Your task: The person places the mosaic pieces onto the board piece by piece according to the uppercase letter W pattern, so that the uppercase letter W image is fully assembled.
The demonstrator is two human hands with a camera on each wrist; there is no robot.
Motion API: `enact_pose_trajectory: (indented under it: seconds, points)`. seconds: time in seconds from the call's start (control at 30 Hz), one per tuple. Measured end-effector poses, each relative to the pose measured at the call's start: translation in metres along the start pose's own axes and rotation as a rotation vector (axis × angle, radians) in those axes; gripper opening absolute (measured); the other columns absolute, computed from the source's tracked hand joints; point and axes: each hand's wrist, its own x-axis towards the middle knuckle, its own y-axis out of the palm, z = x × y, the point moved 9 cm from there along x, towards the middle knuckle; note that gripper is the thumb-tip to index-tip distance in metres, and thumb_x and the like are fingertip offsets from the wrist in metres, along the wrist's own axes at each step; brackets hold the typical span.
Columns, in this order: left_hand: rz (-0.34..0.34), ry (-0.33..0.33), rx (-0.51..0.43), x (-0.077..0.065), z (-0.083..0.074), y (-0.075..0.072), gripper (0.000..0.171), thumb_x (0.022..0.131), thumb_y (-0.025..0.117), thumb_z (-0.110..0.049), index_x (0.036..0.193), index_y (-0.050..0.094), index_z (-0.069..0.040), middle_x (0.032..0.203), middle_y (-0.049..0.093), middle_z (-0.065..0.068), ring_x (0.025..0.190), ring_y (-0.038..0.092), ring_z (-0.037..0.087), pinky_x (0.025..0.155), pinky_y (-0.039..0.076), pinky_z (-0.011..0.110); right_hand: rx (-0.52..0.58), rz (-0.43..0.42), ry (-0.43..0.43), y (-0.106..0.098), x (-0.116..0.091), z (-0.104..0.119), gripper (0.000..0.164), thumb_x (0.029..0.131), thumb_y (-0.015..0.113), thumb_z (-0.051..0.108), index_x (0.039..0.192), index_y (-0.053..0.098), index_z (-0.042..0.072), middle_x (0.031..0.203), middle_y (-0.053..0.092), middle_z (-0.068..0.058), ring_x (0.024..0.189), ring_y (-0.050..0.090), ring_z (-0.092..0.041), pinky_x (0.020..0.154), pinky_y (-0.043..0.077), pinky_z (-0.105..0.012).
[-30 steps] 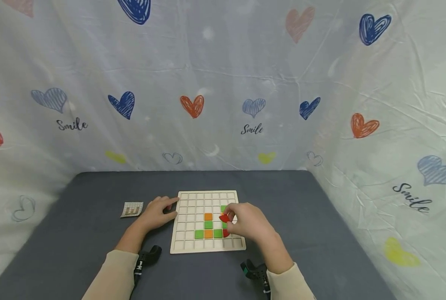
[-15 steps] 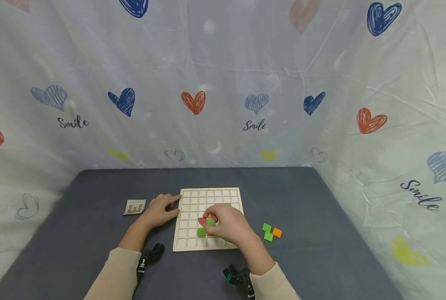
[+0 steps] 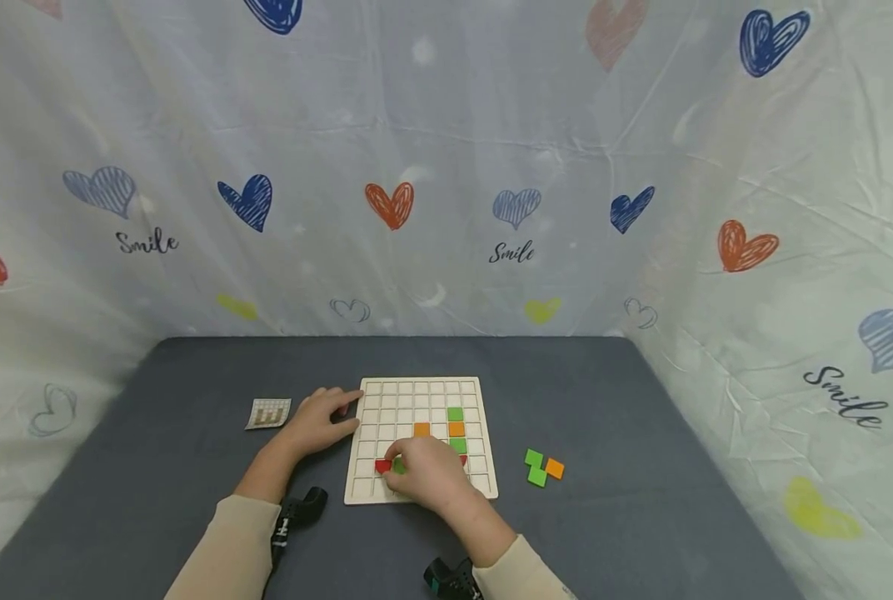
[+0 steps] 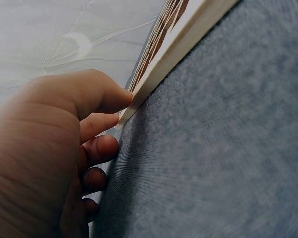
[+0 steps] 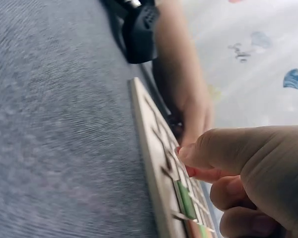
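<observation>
A pale wooden grid board (image 3: 382,402) lies on the grey table. The thumb and index fingertip of my left hand (image 3: 321,425) touch its left edge, the other fingers bent loosely beneath. Over the lower left squares, my right hand (image 3: 433,473) pinches a small red tile (image 3: 382,467) between thumb and index finger. Beside it, a green tile (image 3: 399,466) shows partly under the fingers. An orange tile (image 3: 421,429) sits above the hand. At right stands a column with a green tile (image 3: 456,413), another orange tile (image 3: 456,429) and one more green tile (image 3: 457,445). My right hand hides several squares.
Right of the board, loose green tiles (image 3: 536,477) and a loose orange tile (image 3: 555,468) lie on the table (image 3: 626,517). A small printed card (image 3: 269,413) is left of my left hand. A curtain with hearts (image 3: 446,167) stands behind.
My right hand has moved left across the board with the red tile, from the right column to the lower left squares. The left hand stays at the board's edge.
</observation>
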Motion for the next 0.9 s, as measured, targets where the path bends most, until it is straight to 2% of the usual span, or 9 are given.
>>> enact_pose_trajectory:
  seconds: [0.2, 0.33, 0.5, 0.63, 0.8, 0.9]
  points:
    - [-0.007, -0.004, 0.005, -0.001, 0.000, 0.000, 0.048, 0.095, 0.071, -0.024, 0.140, 0.064, -0.006, 0.081, 0.039, -0.005, 0.074, 0.031, 0.015, 0.074, 0.026, 0.042, -0.071, -0.013, -0.026, 0.007, 0.001, -0.001, 0.015, 0.083, 0.077, 0.022, 0.097, 0.081, 0.017, 0.069, 0.063, 0.013, 0.060, 0.053, -0.004, 0.052, 0.040, -0.023]
    - [-0.015, -0.003, -0.006, -0.003, -0.002, -0.002, 0.048, 0.096, 0.071, -0.023, 0.139, 0.064, -0.005, 0.080, 0.039, -0.006, 0.074, 0.031, 0.014, 0.074, 0.026, 0.041, -0.102, -0.058, -0.042, 0.005, 0.000, 0.000, 0.014, 0.085, 0.080, 0.023, 0.097, 0.085, 0.018, 0.086, 0.074, 0.008, 0.067, 0.062, -0.007, 0.051, 0.042, -0.023]
    - [-0.022, 0.002, -0.013, -0.004, -0.005, -0.004, 0.047, 0.096, 0.072, -0.022, 0.139, 0.065, -0.005, 0.081, 0.038, -0.006, 0.074, 0.030, 0.013, 0.073, 0.026, 0.041, -0.108, -0.125, -0.037, 0.001, -0.002, 0.002, 0.009, 0.086, 0.083, 0.025, 0.094, 0.087, 0.022, 0.088, 0.077, 0.009, 0.073, 0.068, -0.009, 0.049, 0.042, -0.021]
    - [-0.023, 0.002, 0.004, -0.003, -0.005, -0.004, 0.047, 0.096, 0.071, -0.023, 0.139, 0.065, -0.006, 0.080, 0.038, -0.007, 0.073, 0.029, 0.011, 0.073, 0.026, 0.040, -0.094, -0.147, -0.020, 0.000, -0.003, 0.000, 0.007, 0.086, 0.084, 0.025, 0.093, 0.087, 0.023, 0.088, 0.077, 0.009, 0.075, 0.069, -0.010, 0.049, 0.042, -0.021]
    - [-0.023, 0.002, 0.015, -0.002, -0.005, -0.003, 0.046, 0.096, 0.071, -0.023, 0.138, 0.065, -0.007, 0.080, 0.038, -0.007, 0.074, 0.029, 0.011, 0.073, 0.026, 0.040, -0.034, -0.098, -0.007, 0.000, -0.001, -0.004, 0.011, 0.087, 0.083, 0.025, 0.096, 0.086, 0.023, 0.091, 0.076, 0.010, 0.077, 0.067, -0.007, 0.052, 0.043, -0.021]
    - [-0.022, 0.003, 0.017, -0.001, -0.006, -0.003, 0.046, 0.096, 0.071, -0.024, 0.138, 0.066, -0.007, 0.081, 0.038, -0.006, 0.074, 0.029, 0.012, 0.073, 0.026, 0.041, 0.003, -0.062, 0.004, -0.004, 0.000, -0.010, 0.014, 0.088, 0.080, 0.026, 0.100, 0.085, 0.022, 0.079, 0.072, 0.010, 0.064, 0.058, -0.004, 0.048, 0.039, -0.022]
